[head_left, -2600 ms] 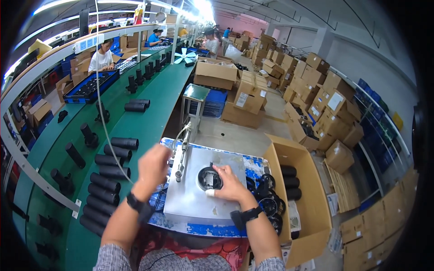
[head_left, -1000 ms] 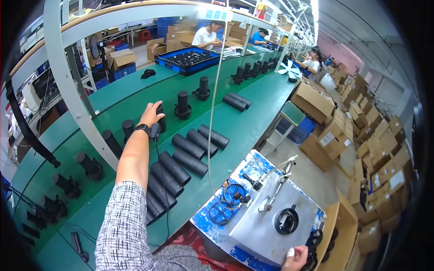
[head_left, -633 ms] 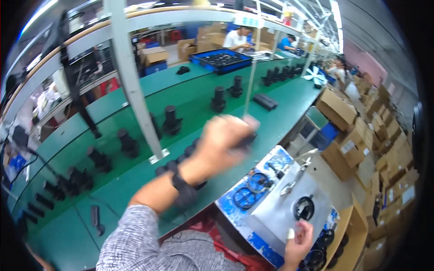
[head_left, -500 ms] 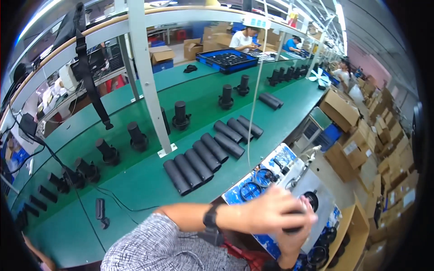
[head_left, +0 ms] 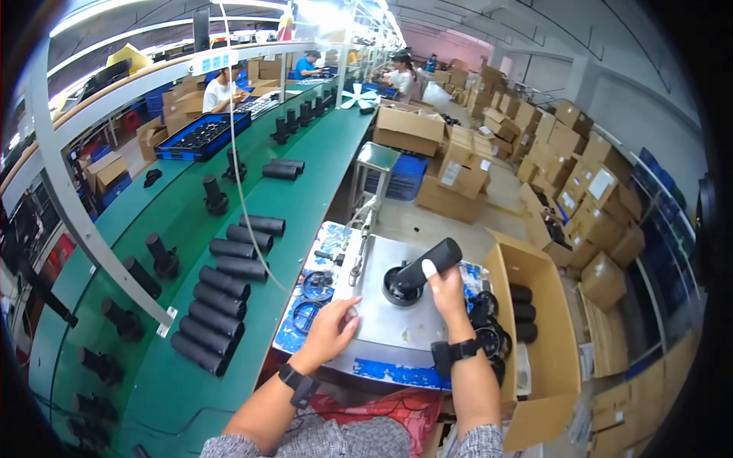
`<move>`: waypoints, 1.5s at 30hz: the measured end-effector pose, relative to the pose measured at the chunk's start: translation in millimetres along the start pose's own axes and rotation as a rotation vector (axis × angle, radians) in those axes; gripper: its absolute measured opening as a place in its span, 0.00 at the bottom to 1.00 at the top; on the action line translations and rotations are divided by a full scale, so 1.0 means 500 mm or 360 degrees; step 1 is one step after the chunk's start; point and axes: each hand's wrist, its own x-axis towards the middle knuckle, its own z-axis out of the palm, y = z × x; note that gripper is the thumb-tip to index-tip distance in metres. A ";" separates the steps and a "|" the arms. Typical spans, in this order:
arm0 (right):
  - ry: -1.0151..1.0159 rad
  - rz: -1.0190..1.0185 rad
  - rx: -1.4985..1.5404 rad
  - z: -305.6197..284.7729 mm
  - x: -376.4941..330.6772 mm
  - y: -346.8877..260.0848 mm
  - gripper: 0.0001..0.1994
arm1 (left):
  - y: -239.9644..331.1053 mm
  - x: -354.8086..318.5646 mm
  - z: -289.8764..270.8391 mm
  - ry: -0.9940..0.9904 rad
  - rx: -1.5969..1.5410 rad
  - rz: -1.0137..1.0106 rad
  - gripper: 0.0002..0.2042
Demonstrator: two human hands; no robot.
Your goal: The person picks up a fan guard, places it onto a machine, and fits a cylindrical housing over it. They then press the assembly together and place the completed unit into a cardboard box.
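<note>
My right hand (head_left: 445, 288) holds a black cylinder (head_left: 429, 261) tilted over a black ring-shaped part (head_left: 396, 288) that sits on a grey metal plate (head_left: 385, 330). The cylinder's lower end meets the ring. My left hand (head_left: 331, 330) rests on the left part of the plate with fingers spread and holds nothing. A lever tool on a stand (head_left: 362, 243) rises at the plate's far left. Black rings (head_left: 311, 286) lie on the blue mat beside the plate.
A row of black cylinders (head_left: 221, 291) lies on the green conveyor bench (head_left: 305, 191) to my left, with upright black parts (head_left: 162, 256) further left. An open cardboard box (head_left: 537, 317) with black cylinders stands at my right. Other people work at the far end. Stacked cartons fill the right side.
My left arm reached out to the cylinders on the green bench and came back. The view swung back to the plate. A black cylinder is now in my right hand over the ring.
</note>
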 end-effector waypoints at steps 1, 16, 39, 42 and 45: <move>0.0005 -0.0013 -0.0017 0.001 -0.002 -0.003 0.16 | 0.004 0.001 0.001 0.0025 -0.0030 -0.0029 0.21; -0.0713 0.0331 -0.0516 -0.018 0.030 -0.005 0.31 | 0.020 0.011 -0.018 -0.0017 -0.0181 -0.0057 0.15; -0.0364 0.0351 -0.0683 0.020 -0.016 -0.039 0.27 | -0.278 0.241 -0.101 -0.0698 0.1022 -0.0985 0.23; -0.0328 0.0238 -0.0726 0.037 -0.027 -0.043 0.26 | -0.180 0.202 -0.130 -0.0072 0.0778 -0.0545 0.20; -0.0291 0.0246 -0.0852 0.020 -0.008 -0.075 0.27 | -0.010 0.145 -0.138 0.0268 0.0121 -0.0332 0.15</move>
